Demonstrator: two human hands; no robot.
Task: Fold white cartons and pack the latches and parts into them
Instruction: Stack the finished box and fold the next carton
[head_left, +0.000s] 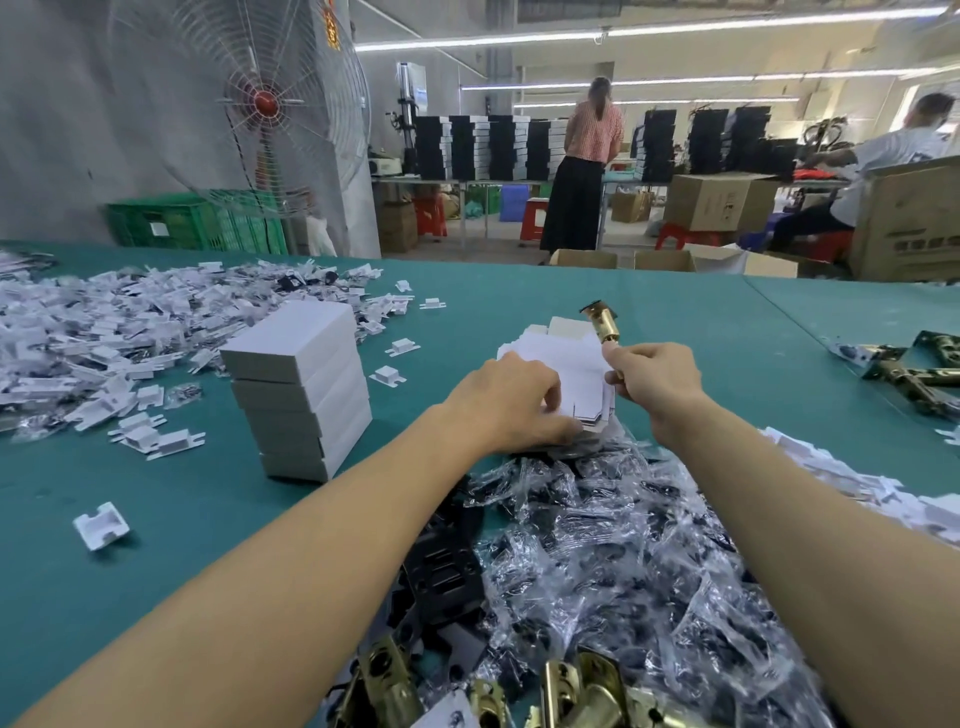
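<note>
My right hand (652, 382) grips a brass latch (601, 322) that sticks up and away from my fist. My left hand (511, 402) lies on a pile of flat white carton blanks (576, 379) at the middle of the teal table, fingers curled over the top sheet. A stack of folded white cartons (301, 384) stands to the left. Clear plastic bags of dark parts (597, 545) are heaped between my forearms. More brass latches (582, 691) lie at the near edge.
A big heap of small white inserts (130, 327) covers the left of the table (519, 296); one loose insert (101, 525) lies near. Brass hardware (909, 369) sits at the right. A fan (244, 104), green crate, cardboard boxes and two people are beyond the table.
</note>
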